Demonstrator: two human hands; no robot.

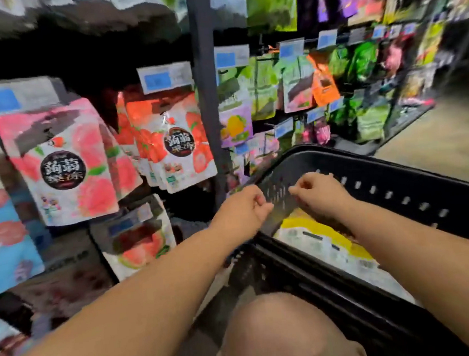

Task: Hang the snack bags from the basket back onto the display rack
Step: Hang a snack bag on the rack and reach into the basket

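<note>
A black plastic basket [393,192] stands at the lower right, with yellow and white snack bags [321,241] lying in its bottom. My left hand [241,208] hovers at the basket's left rim with its fingers curled and nothing visible in them. My right hand [318,191] is over the basket's inside, fingers curled too, holding nothing that I can see. On the display rack to the left hang pink peach jelly bags [65,164] and red strawberry jelly bags [176,143]. A watermelon bag [139,243] hangs lower down.
A dark upright post [206,95] splits the rack. To its right hang green, orange and purple bags [290,87] under blue price tags. My bare knee [281,332] is at the bottom centre. Beige floor [437,143] stretches past the basket at the right.
</note>
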